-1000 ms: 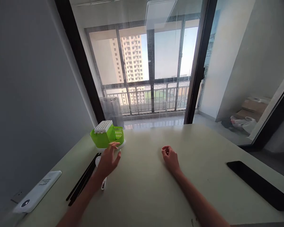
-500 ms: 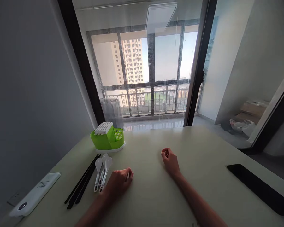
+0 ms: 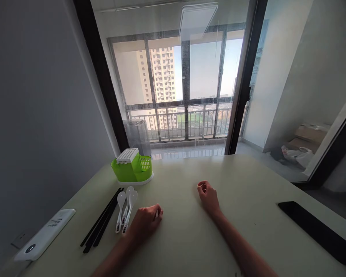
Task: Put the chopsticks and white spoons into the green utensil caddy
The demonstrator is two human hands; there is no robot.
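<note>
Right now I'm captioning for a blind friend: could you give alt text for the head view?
A person's left hand and right hand rest loosely curled on a pale table. Beside the left hand lie three white spoons, then black chopsticks; a green basket stands beyond them, before a window.

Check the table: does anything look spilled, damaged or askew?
Nothing looks spilled or damaged. The green utensil caddy stands upright, with white spoons and black chopsticks lying loosely in front. One minor oddity: a tiny dark speck on the tabletop, right of the right forearm.
</note>
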